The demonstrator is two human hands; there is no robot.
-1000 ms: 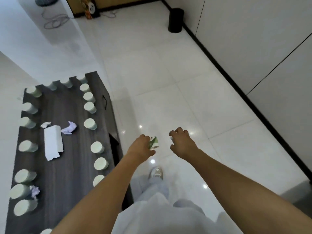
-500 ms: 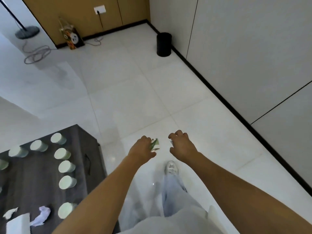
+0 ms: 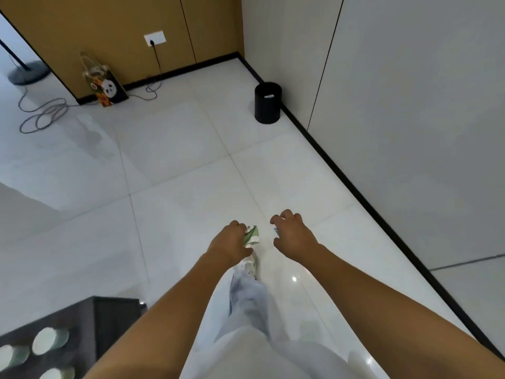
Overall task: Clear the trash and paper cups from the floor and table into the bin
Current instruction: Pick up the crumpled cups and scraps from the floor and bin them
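My left hand [image 3: 231, 243] grips a crumpled green and white piece of trash [image 3: 252, 235], held out in front of me above the floor. My right hand [image 3: 293, 233] is beside it with fingers curled; a small bluish scrap [image 3: 276, 231] peeks out at its palm. The black round bin [image 3: 267, 103] stands far ahead against the white wall, with something pale inside it. The dark table [image 3: 109, 310] shows only its corner at the lower left, with pale green paper cups [image 3: 49, 341] standing on it.
A white tiled floor [image 3: 177, 160] stretches between me and the bin. A printed gift bag [image 3: 105, 84] leans on the brown wall, with loose cables [image 3: 43, 116] and a lamp base [image 3: 27, 72] to its left. My leg and shoe [image 3: 250, 265] are below my hands.
I have walked forward: the table has slid down and out at the lower left, and the bin has come closer. Both hands keep the same hold.
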